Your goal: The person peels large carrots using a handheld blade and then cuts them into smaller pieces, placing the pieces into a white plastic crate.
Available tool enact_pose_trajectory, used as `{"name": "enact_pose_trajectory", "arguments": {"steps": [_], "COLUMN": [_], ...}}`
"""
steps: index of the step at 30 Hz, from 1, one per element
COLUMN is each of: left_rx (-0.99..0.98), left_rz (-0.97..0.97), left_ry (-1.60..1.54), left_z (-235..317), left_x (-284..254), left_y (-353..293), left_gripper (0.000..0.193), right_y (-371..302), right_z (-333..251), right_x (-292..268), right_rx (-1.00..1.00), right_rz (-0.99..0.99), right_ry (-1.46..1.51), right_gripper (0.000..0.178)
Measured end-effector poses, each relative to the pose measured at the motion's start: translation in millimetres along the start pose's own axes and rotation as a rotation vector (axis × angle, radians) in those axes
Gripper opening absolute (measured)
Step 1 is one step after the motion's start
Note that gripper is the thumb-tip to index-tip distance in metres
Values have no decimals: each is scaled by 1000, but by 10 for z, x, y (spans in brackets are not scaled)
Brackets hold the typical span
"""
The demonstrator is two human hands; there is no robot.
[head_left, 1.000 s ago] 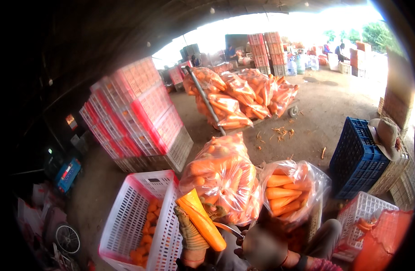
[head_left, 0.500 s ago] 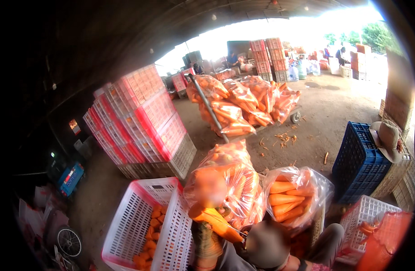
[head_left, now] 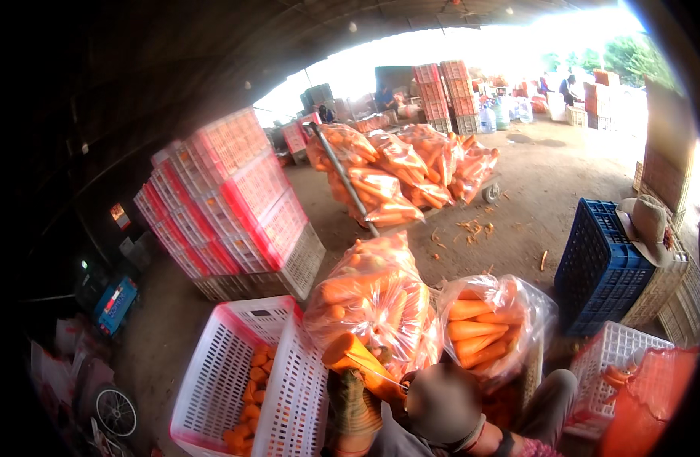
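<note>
My left hand (head_left: pixel 353 392), in a greenish-brown glove, is wrapped round a thick orange carrot (head_left: pixel 362 367). The carrot slants from upper left down towards my right hand (head_left: pixel 443 404). That hand is closed but smeared, and a thin metal tool (head_left: pixel 403 386) shows at its left side against the carrot's lower end; the tool's handle is hidden. A white crate with a red rim (head_left: pixel 302 381) stands left of my hands, with cut carrot pieces (head_left: pixel 251 388) inside. Just beyond my hands are a large clear bag of carrots (head_left: pixel 376 293) and a smaller open bag of carrots (head_left: pixel 483 327).
Further off, a hand cart (head_left: pixel 344 179) carries several full carrot bags. Pink and white crates (head_left: pixel 243 190) are stacked at left. A blue crate (head_left: pixel 605 270) with a hat (head_left: pixel 648 225) beside it stands at right, above a white crate (head_left: pixel 616 365) and red mesh bag (head_left: pixel 658 396).
The view has shifted slightly. A blurred orange shape above the carrot's upper end is gone, and that end now shows clearly. Both hands stay close together around the same carrot.
</note>
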State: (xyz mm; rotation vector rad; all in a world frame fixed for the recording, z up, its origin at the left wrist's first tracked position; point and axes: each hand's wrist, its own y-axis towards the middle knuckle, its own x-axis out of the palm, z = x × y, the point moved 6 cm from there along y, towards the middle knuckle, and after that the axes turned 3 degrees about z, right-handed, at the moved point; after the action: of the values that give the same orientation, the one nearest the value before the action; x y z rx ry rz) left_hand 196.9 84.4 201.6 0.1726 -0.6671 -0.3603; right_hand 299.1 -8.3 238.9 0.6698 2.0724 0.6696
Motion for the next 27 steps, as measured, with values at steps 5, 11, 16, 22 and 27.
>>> {"name": "enact_pose_trajectory", "arguments": {"steps": [5,11,16,22,27], "left_rx": [51,176,102,-101,-184], "left_rz": [43,-43,-17,29,128], "left_ry": [-48,-106,-158,-266,-309], "left_z": [40,217,139,19,-232], "left_x": [21,-2,-110,-128,-321], "left_y": [-21,104,131,116,69], "left_gripper": [72,56,56,54,51], "right_y": [-70,-417,-415,-490,-551], "right_z": [58,343,378,426,546], "right_x": [82,330,321,335,423], "right_rx": [52,172,165,172,187], "right_rz": [-105,-160,-170,-124,-99], "right_ry": [-20,58,54,45,55], "right_gripper": [26,27,21,17,16]}}
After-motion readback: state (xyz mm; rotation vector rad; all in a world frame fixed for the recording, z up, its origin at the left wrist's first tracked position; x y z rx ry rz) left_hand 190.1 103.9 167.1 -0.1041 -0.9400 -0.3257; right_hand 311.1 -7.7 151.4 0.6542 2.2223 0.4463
